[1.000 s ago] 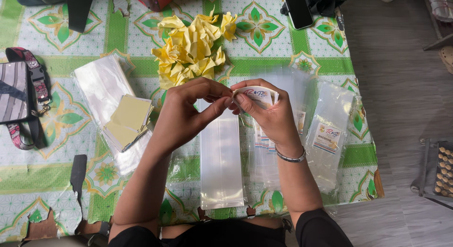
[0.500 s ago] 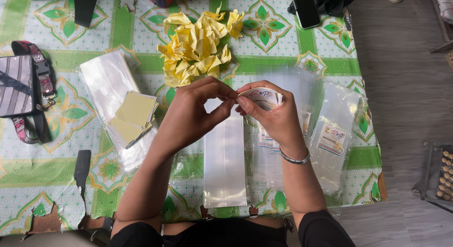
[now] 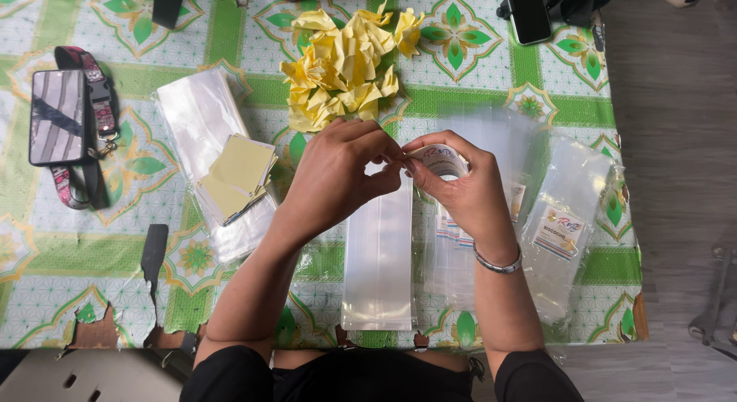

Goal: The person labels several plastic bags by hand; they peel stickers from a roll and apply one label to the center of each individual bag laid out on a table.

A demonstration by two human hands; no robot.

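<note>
I observe the right hand (image 3: 461,191) grasping a roll of clear tape (image 3: 439,161), held above the desk (image 3: 77,294). The left hand (image 3: 338,175) has its fingers (image 3: 388,150) pinched at the roll's edge. A clear plastic sleeve (image 3: 378,256) lies directly beneath both hands. Yellow paper flowers (image 3: 345,60) sit just beyond.
</note>
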